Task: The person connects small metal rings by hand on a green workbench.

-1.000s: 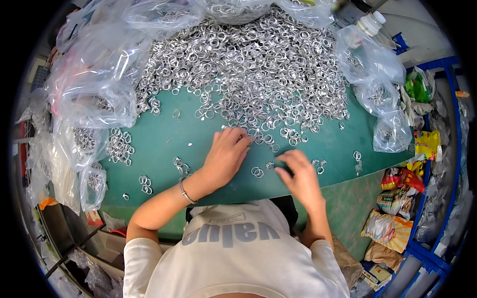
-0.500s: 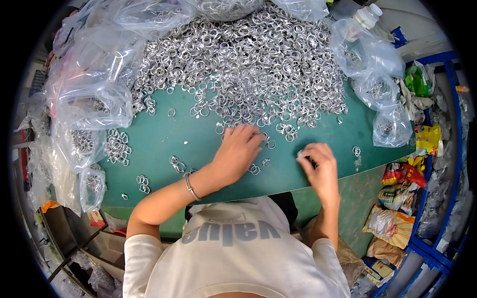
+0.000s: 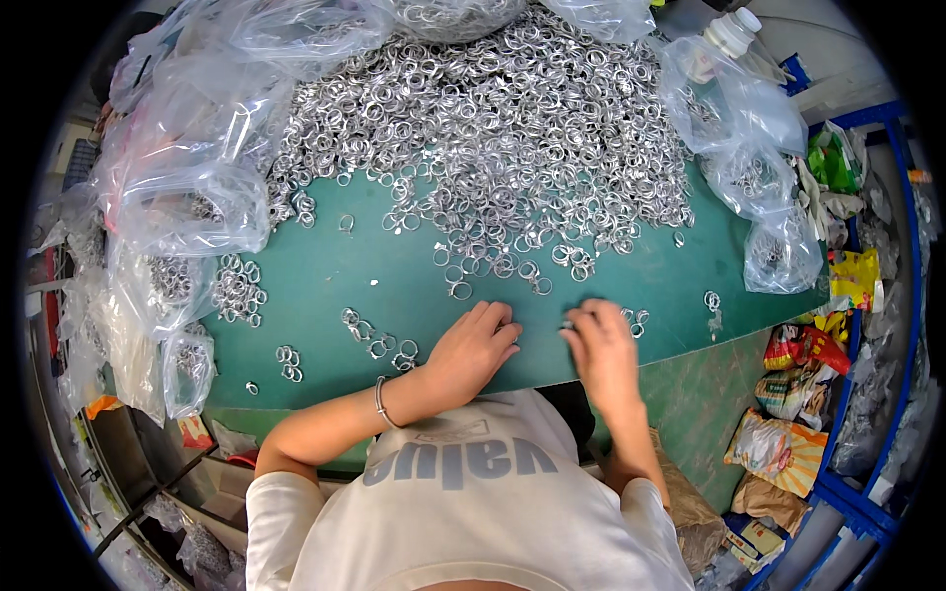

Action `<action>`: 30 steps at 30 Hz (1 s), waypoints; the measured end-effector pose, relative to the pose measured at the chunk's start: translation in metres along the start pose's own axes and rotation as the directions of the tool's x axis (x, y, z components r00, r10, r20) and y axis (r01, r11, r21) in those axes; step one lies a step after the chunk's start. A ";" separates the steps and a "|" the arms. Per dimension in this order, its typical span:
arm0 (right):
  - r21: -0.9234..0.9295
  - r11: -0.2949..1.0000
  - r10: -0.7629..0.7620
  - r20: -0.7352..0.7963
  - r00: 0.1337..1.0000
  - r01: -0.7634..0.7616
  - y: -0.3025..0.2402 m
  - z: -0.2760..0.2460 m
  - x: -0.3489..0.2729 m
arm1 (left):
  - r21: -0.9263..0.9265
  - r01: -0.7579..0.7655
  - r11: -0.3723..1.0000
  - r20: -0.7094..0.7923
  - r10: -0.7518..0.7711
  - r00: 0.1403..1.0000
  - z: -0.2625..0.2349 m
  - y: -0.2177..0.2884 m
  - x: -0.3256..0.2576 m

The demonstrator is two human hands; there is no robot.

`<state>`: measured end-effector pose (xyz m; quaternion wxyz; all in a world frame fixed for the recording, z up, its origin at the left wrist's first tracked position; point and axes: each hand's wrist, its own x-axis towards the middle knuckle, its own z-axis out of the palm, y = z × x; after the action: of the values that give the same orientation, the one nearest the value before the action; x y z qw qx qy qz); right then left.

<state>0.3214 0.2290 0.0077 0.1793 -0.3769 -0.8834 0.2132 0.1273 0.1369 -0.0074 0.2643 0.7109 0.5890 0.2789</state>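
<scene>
Many silvery finger rings lie heaped across the green tabletop. Low over the table's near edge, my left hand has its fingers curled down; a small glint shows at its fingertips, too small to name. My right hand faces it a short gap away, thumb and fingers pinched on a small silvery piece that looks like a ring. Beside its outer fingers rest a few loose rings. A small group of rings lies just beyond my left wrist.
Clear plastic bags of rings line the left side, with more bags at the right. A white bottle stands at the far right corner. Small ring clusters dot the left front. A blue shelf frame with colourful packets stands right.
My left hand has drawn back from the heap toward the near edge. My right hand has shifted left toward it, and loose rings now show at its right.
</scene>
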 end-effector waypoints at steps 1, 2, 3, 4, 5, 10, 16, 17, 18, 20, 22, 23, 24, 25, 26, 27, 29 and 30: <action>-0.037 0.998 0.056 -0.019 0.998 -0.057 0.007 -0.008 -0.002 | -0.007 -0.006 1.000 -0.005 0.006 1.000 -0.001 0.000 -0.001; -0.071 0.993 0.092 -0.028 0.995 -0.094 0.014 -0.014 -0.004 | -0.013 -0.015 1.000 -0.009 0.015 1.000 -0.001 0.000 -0.003; -0.104 0.986 0.127 -0.037 0.991 -0.130 0.018 -0.018 -0.004 | -0.019 -0.022 1.000 -0.013 0.022 1.000 -0.001 0.000 -0.003; -0.098 0.985 0.138 -0.036 0.990 -0.141 0.018 -0.020 -0.003 | -0.002 -0.023 1.000 -0.040 0.023 0.999 -0.001 -0.001 -0.002; -0.095 0.983 0.153 -0.037 0.988 -0.156 0.015 -0.025 -0.001 | 0.014 -0.027 1.000 -0.065 0.028 0.998 -0.002 -0.002 0.001; -0.046 0.993 0.099 -0.216 0.971 -0.111 0.012 -0.008 0.027 | 0.251 -0.003 0.968 -0.195 0.054 0.979 -0.012 -0.005 0.044; 0.214 0.966 0.163 -0.060 0.985 -0.147 0.016 0.010 0.061 | 0.274 -0.006 0.962 -0.146 0.048 0.988 -0.005 -0.023 0.059; 0.326 0.930 0.187 -0.021 0.982 -0.170 0.013 0.007 0.065 | 0.200 0.001 0.980 -0.189 0.038 0.981 -0.008 -0.022 0.059; 0.379 0.914 0.187 -0.083 0.979 -0.142 0.014 0.004 0.070 | 0.125 0.004 0.992 -0.231 0.025 0.973 -0.010 -0.021 0.058; 0.682 0.687 0.346 -0.004 0.938 -0.250 0.030 0.005 0.076 | 0.001 0.046 0.999 -0.270 -0.044 0.962 -0.013 -0.023 0.058; 0.891 0.353 0.398 0.135 0.908 -0.287 0.029 -0.009 0.083 | -0.159 0.098 0.982 -0.285 -0.141 0.948 -0.016 -0.023 0.057; 0.924 0.253 0.373 0.180 0.910 -0.286 0.028 -0.019 0.085 | -0.255 0.129 0.958 -0.280 -0.201 0.939 -0.019 -0.021 0.057; 0.946 0.151 0.343 0.222 0.913 -0.287 0.029 -0.025 0.086 | -0.349 0.158 0.924 -0.268 -0.260 0.928 -0.022 -0.020 0.058; 0.909 0.304 0.366 0.166 0.916 -0.286 0.033 -0.026 0.084 | -0.371 0.197 0.907 -0.237 -0.298 0.925 -0.026 -0.019 0.058; 0.847 0.450 0.382 0.105 0.918 -0.284 0.039 -0.024 0.081 | -0.393 0.235 0.889 -0.202 -0.332 0.921 -0.030 -0.018 0.060; 0.762 0.584 0.388 0.043 0.921 -0.281 0.044 -0.021 0.077 | -0.413 0.272 0.869 -0.167 -0.366 0.915 -0.032 -0.017 0.060; 0.733 0.615 0.372 0.058 0.927 -0.292 0.042 -0.018 0.068 | -0.495 0.280 0.822 -0.139 -0.393 0.909 -0.029 -0.019 0.059; 0.729 0.598 0.368 0.120 0.922 -0.333 0.035 -0.017 0.065 | -0.535 0.285 0.795 -0.125 -0.408 0.904 -0.028 -0.020 0.058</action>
<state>0.3080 0.3030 0.0148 0.2894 -0.4423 -0.6256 0.5739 0.1028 0.1988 0.0030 0.4164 0.4578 0.6430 0.4512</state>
